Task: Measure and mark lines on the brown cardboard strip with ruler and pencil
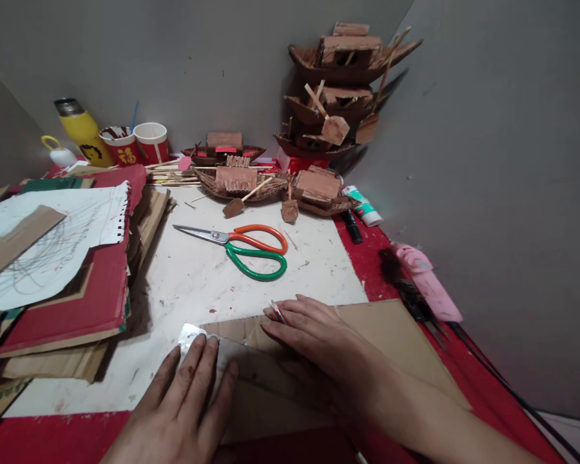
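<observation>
A flat piece of brown cardboard (391, 335) lies in front of me. Across its left part runs a shiny metallic strip (191, 333) that looks like a ruler; shadow and my hands cover most of it. My left hand (191, 386) rests on the strip's left end, fingers stretched out and pressing down. My right hand (319, 332) is on the cardboard's far edge, with a slim pen (278, 312) between its bent fingers; only one end of it shows. Beyond the hands lie open scissors (229, 238) with one orange and one green handle.
Stacked cardboard (72, 303) with a scribbled paper (38, 258) on top fills the left. Several brown model boats (236, 180) stand at the back, some stacked against the wall. Paper cups (151, 145), a yellow bottle (84, 132) and a pink hot-glue gun (428, 283) edge the table.
</observation>
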Demonstrator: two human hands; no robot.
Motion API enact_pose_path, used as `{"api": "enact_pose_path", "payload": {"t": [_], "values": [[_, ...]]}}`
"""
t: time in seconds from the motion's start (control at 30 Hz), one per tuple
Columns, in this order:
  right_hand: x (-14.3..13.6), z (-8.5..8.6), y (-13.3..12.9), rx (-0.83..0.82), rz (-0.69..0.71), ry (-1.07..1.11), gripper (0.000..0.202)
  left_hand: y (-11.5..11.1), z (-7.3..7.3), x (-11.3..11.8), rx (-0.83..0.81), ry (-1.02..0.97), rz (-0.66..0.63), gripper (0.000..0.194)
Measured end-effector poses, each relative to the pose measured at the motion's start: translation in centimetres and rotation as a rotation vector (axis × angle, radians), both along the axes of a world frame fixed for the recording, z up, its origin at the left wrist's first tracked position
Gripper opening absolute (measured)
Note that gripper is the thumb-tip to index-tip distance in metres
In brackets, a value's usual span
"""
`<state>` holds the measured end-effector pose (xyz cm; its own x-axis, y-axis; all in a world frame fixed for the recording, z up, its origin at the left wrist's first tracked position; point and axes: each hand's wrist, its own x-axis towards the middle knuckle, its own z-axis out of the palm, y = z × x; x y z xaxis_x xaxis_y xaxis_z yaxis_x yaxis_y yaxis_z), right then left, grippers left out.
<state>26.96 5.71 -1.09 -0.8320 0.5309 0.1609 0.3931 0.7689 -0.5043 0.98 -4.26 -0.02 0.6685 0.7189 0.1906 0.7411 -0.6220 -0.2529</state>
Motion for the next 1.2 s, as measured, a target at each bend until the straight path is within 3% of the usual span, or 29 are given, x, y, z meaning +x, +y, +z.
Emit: {"api": "enact_pose_path", "payload": {"t": [0.27,0.53,0.7,1.2], "values": [[-0.1,0.4,-0.1,0.004,-0.014,0.014,0.054,-0.7,-0.9,0.7,-0.005,-0.132,0.111,0.051],[0.1,0.2,-0.2,-0.009,-0.001,-0.006,0.054,-0.5,-1.1,0.5,0.049,-0.095,0.049,0.051],[0.1,0.1,-0.1,-0.01,-0.002,-0.004,0.062,-0.2,-0.2,0.3,0.016,-0.01,-0.009,0.053],[0.0,0.2,-0.2,-0.002,-0.015,0.002,0.053,-0.1,0.1,0.1,0.033,-0.023,-0.003,0.053]]}}
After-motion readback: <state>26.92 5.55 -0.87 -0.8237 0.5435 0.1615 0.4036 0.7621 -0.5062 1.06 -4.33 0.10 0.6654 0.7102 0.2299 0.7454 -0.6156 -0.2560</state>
